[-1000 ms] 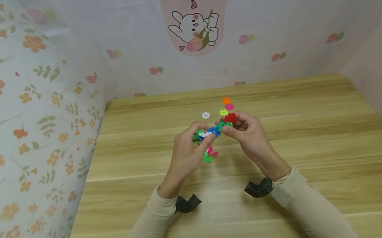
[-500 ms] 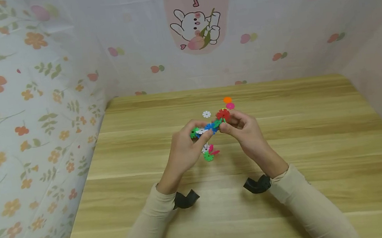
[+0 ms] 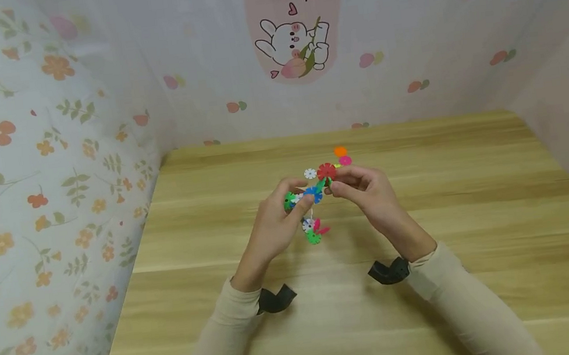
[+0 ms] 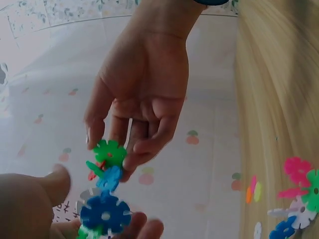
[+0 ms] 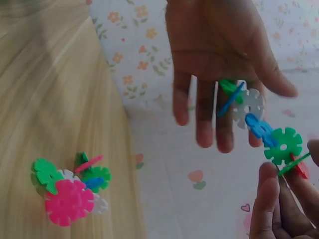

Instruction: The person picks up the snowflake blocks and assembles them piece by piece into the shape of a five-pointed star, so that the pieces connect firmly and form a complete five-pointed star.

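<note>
A chain of interlocking plastic snowflake discs, with a blue disc [image 4: 105, 214] in it, hangs between my hands. My left hand [image 3: 276, 225] supports its left part; in the right wrist view the chain's white disc [image 5: 248, 108] lies across that hand's straight fingers, with the thumb apart from it. My right hand [image 3: 373, 199] pinches a green disc [image 4: 109, 153] at the other end, between thumb and fingers. A red disc [image 3: 326, 171] stands up from that end. Below the hands, a second cluster of joined discs, with a pink disc [image 5: 69, 202], rests on the table.
Loose discs lie on the wooden table [image 3: 478, 208] beyond the hands: a white disc [image 3: 310, 173], an orange disc [image 3: 340, 151], a pink one and a partly hidden yellow one. Patterned cloth [image 3: 186, 54] rises behind the table and along its left side.
The red disc's end of the chain has turned up and shifted left, closer to my left hand. The second cluster and the loose discs stay where they were.
</note>
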The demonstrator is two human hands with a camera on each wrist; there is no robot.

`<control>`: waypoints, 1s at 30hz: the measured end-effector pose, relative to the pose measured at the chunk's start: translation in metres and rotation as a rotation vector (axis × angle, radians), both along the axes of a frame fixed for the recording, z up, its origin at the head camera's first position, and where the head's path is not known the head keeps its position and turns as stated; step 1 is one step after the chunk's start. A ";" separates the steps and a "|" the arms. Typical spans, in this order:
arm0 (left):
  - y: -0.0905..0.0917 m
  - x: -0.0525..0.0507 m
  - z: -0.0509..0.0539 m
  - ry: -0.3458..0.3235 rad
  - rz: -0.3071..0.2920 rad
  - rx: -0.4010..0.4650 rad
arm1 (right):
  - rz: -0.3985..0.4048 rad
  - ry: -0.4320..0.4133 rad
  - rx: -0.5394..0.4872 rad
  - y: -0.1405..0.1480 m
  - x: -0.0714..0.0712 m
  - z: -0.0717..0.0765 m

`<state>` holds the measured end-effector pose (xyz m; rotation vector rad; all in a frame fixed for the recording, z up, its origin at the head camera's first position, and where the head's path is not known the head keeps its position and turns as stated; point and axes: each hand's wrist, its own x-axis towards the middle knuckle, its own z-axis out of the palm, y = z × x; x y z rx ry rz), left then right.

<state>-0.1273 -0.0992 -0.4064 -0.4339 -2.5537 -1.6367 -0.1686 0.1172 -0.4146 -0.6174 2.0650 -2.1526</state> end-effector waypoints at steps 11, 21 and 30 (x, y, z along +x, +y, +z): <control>-0.006 -0.003 -0.004 -0.031 -0.043 0.066 | 0.347 -0.120 0.104 -0.007 -0.006 -0.003; -0.009 -0.009 -0.004 -0.057 0.027 0.171 | 0.095 -0.170 0.112 -0.003 -0.053 -0.030; -0.013 -0.008 -0.001 -0.149 0.083 0.310 | -0.112 -0.399 0.267 -0.021 -0.108 -0.086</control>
